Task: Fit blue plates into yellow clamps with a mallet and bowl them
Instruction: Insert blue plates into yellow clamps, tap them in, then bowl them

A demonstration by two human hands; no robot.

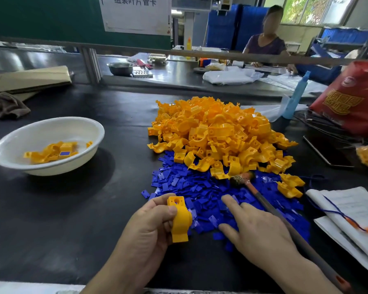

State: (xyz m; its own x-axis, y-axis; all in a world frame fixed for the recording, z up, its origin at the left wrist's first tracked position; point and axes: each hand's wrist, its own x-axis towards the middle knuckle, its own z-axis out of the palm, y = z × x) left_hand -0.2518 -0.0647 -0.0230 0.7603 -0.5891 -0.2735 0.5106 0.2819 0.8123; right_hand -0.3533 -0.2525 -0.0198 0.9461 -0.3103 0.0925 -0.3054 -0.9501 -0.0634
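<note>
Holding a yellow plastic saddle-shaped clamp (180,219) at the near-left edge of the heap of small flat blue plastic plates (200,187), the left hand (149,225) has thumb and fingers curled round it, holed tab up. The right hand (255,228) rests on the heap's near side, fingers straight and spread, gripping nothing, so it is nearer for the pick. A long-handled mallet (263,200) lies across the heap just right of that hand, its head at the far end. A white round bowl (49,128) sits well left of the heap.
</note>
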